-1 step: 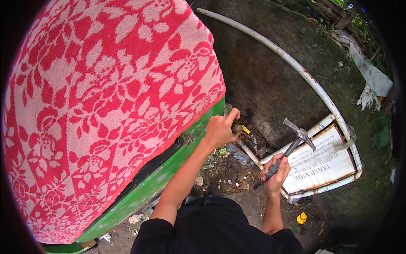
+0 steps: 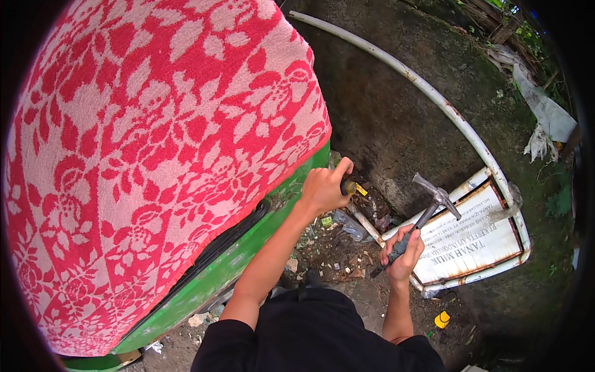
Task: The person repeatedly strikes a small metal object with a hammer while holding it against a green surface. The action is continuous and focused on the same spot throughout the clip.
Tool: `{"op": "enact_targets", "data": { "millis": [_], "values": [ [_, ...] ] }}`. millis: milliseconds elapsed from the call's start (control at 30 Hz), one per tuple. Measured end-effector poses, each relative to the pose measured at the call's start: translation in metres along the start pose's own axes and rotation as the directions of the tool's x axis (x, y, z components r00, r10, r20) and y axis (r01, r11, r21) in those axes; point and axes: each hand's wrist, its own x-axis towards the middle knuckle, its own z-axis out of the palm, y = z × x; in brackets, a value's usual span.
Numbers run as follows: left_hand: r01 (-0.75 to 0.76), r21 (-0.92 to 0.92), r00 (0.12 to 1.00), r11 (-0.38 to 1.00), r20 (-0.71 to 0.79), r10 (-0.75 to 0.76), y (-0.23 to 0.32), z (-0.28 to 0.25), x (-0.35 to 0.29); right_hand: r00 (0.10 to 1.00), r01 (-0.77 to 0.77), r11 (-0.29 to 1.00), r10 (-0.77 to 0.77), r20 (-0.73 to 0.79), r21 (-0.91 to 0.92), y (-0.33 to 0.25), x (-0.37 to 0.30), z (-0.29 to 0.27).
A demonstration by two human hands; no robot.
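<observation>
My left hand (image 2: 323, 189) is closed round a black-and-yellow tool handle (image 2: 349, 188), which looks like a screwdriver's. Its shaft is hidden, so where its tip rests I cannot tell. This hand is close to the green painted panel (image 2: 286, 208) that shows below a red and pink floral towel-like cloth (image 2: 167, 136). In my right hand (image 2: 406, 253) is a claw hammer (image 2: 427, 214), gripped by its dark handle. Its metal head points up and away, apart from the tool handle, over the white signboard.
A rusty white pipe frame (image 2: 427, 87) curves along the right and carries a printed white signboard (image 2: 474, 239). Behind it stands a dark, mossy wall (image 2: 365, 93). Rubble and plastic litter (image 2: 350, 229) cover the ground between my hands. A yellow scrap (image 2: 442, 320) lies lower right.
</observation>
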Motion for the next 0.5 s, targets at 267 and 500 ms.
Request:
{"op": "enact_targets", "data": {
  "millis": [267,500],
  "values": [
    [-0.027,-0.085,0.999,0.996,-0.048,0.023,-0.007,-0.006,0.006,0.994,-0.034,0.990,0.048,0.096,-0.139,0.012,0.001,0.008],
    [-0.031,-0.057,1.000,0.998,-0.007,0.031,-0.008,0.000,0.003,0.985,0.033,0.940,0.026,0.171,-0.339,0.044,0.001,0.005]
  ]
}}
